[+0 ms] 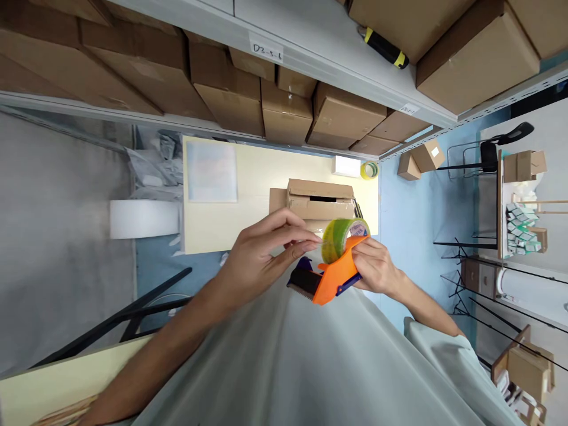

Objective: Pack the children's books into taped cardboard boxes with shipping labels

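An orange and dark blue tape dispenser [335,276] with a yellow-green tape roll [336,239] on it is held up in front of the grey-green shirt. My right hand [375,264] is wrapped round the dispenser's handle side, its fingers partly hidden. From the left, my left hand [270,248] reaches to the roll, thumb and fingertips pinched together at its left edge, apparently on the tape's end. Just beyond the hands, a cardboard box [320,207] lies on the pale yellow table [261,168].
Behind the table runs a shelf [319,65] packed with cardboard boxes, with a black-and-yellow knife [385,48] on its upper level. A white box [346,167] and another tape roll [369,170] sit at the table's back right. A white roll [144,219] is at the left.
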A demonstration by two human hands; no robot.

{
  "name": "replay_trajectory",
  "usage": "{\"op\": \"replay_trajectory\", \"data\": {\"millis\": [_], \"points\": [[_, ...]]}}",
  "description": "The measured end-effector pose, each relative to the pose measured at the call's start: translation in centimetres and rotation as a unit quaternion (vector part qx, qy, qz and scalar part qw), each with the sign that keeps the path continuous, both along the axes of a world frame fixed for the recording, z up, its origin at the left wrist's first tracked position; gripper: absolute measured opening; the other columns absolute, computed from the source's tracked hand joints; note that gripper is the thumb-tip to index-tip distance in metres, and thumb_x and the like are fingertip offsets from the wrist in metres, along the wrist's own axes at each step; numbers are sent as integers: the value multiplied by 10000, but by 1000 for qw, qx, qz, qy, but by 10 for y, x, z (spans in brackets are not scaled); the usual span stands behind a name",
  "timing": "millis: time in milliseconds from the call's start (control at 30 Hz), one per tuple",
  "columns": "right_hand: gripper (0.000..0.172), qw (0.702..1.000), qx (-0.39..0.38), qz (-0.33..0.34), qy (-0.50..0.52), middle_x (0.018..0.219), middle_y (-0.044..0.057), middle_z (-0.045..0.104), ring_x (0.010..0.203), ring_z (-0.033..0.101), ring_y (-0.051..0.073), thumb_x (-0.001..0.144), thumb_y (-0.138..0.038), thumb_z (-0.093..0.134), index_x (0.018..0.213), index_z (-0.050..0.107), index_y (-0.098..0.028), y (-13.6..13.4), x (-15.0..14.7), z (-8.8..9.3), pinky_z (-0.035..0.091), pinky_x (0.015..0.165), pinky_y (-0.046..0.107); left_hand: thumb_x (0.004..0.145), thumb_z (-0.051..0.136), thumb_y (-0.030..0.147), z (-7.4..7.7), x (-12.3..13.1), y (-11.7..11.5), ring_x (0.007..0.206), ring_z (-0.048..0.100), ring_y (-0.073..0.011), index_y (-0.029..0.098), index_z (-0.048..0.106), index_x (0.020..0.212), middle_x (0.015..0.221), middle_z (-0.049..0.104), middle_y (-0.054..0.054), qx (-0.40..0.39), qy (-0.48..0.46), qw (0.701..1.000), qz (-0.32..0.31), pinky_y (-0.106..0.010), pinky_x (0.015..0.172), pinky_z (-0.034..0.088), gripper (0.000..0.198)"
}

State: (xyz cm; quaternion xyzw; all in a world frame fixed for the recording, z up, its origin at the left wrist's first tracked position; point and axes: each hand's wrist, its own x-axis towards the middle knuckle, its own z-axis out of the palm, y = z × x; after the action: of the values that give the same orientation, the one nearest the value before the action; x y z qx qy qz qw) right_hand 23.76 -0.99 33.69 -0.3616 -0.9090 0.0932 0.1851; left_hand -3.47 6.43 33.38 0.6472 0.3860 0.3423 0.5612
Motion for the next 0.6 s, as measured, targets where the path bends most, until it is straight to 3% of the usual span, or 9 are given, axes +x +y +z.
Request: {"op": "replay_trajectory", "data": {"millis": [167,300,433,600], "points": [[397,999,-13,-12,47,689,23,571,696,531,201,1158,-327,428,839,627,-199,0,-3,2,458,711,335,962,754,548,-1,4,-5,786,640,-157,269,835,984,979,746,-59,-4,9,1000,11,-277,699,578,292],[373,1000,-12,-6,20,719,28,569,724,535,201,1146,-337,487,823,619,-204,-4,-3,0,458,745,330,974,752,482,-1,6,-11,739,636,-157,279,845,919,898,740,-50,1,11,999,46,-290,652,561,230],[329,1000,-4,-6,1,710,7,537,686,516,191,1109,-321,584,798,596,-213,-7,-7,-1,445,748,324,969,749,469,-4,4,-16,742,660,-187,300,851,892,837,743,-47,23,27,997,75,-334,659,576,212],[360,998,-15,-19,51,698,14,554,669,520,193,1144,-289,467,819,600,-209,-6,-11,4,450,719,326,953,764,485,-10,-3,-20,739,667,-210,339,846,905,771,747,-29,82,36,992,87,-396,698,597,174]]}}
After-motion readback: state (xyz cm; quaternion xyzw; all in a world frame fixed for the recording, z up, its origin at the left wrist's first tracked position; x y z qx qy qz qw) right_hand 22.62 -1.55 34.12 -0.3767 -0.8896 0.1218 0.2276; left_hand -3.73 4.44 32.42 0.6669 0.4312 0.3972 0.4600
